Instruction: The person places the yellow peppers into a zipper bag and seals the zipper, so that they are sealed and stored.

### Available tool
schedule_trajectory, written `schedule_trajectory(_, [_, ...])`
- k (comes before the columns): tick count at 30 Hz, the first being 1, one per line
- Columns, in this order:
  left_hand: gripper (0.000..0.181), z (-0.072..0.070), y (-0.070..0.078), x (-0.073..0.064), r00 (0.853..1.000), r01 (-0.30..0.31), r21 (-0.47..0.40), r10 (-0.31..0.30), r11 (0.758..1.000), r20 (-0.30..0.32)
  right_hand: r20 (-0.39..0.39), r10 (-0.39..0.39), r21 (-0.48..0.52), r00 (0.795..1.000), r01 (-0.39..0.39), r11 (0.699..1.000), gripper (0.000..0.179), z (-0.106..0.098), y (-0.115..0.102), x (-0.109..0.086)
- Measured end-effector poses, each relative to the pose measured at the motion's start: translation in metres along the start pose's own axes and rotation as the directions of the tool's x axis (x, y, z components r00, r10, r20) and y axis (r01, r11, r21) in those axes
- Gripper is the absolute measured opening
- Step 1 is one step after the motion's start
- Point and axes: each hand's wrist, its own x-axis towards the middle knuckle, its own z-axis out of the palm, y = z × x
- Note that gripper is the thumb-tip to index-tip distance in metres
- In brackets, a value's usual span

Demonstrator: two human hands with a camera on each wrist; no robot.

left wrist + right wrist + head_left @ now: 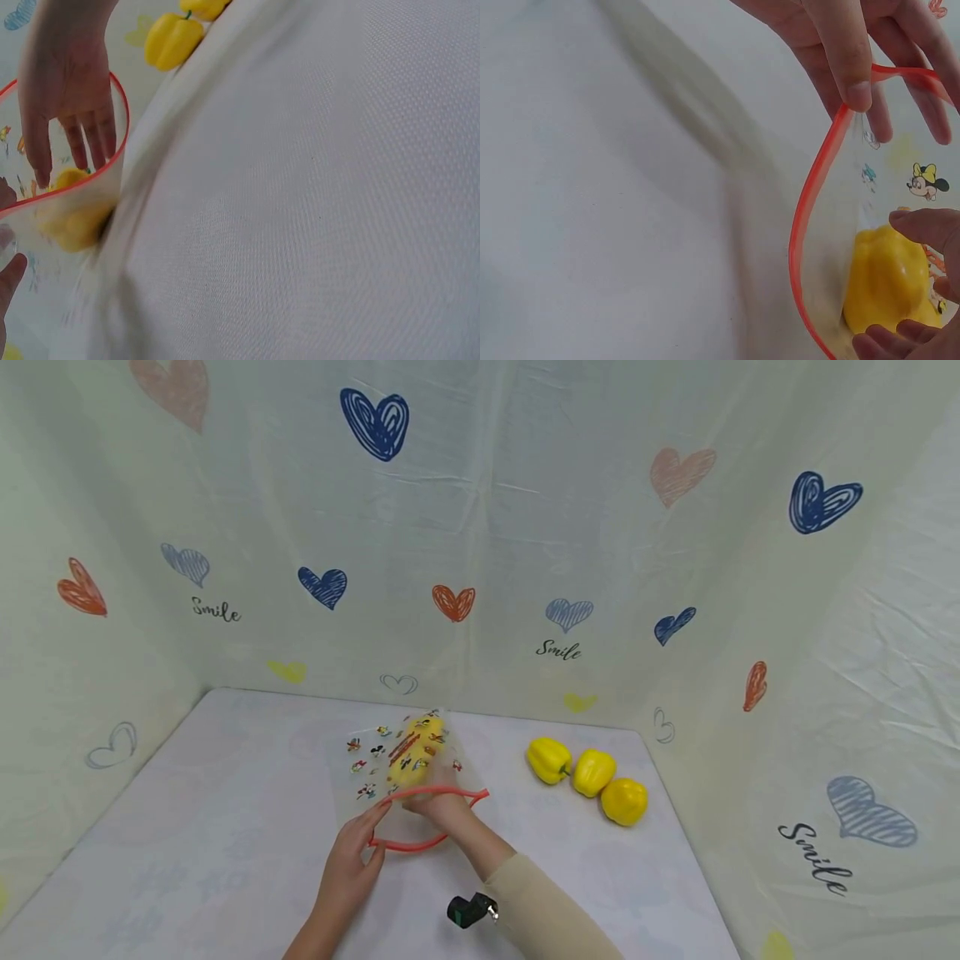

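Observation:
A clear plastic zip bag (341,785) with cartoon prints and a red rim lies on the table, its mouth spread wide. Yellow bell peppers (408,760) show through its film, towards the far end. With thumb and fingers, my left hand (352,852) holds the bag's red rim at the left corner of the mouth. My right hand (71,82) reaches in through the mouth, fingers extended and apart. In the right wrist view, a glossy yellow pepper (885,277) sits in the bag just beyond the right hand's thumb and fingers.
Three more yellow bell peppers (594,772) stand in a slanting row to the right of the bag. A black device (468,910) is by the right sleeve (540,902). Heart-printed curtains (480,527) enclose the white-covered table (225,827) at the back and sides.

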Motion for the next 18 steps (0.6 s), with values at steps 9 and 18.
schedule_trajectory(9, [0.067,0.000,-0.002,0.000,1.000,0.013,-0.012,-0.013,1.000,0.013,0.047,-0.056,0.053,0.997,0.054,0.997,0.062,-0.005,0.009,-0.032])
schedule_trajectory(18, [0.065,0.000,-0.001,0.001,0.999,0.032,-0.026,-0.031,0.999,0.033,0.080,-0.050,0.142,0.996,0.038,0.989,0.064,-0.012,0.013,-0.048])
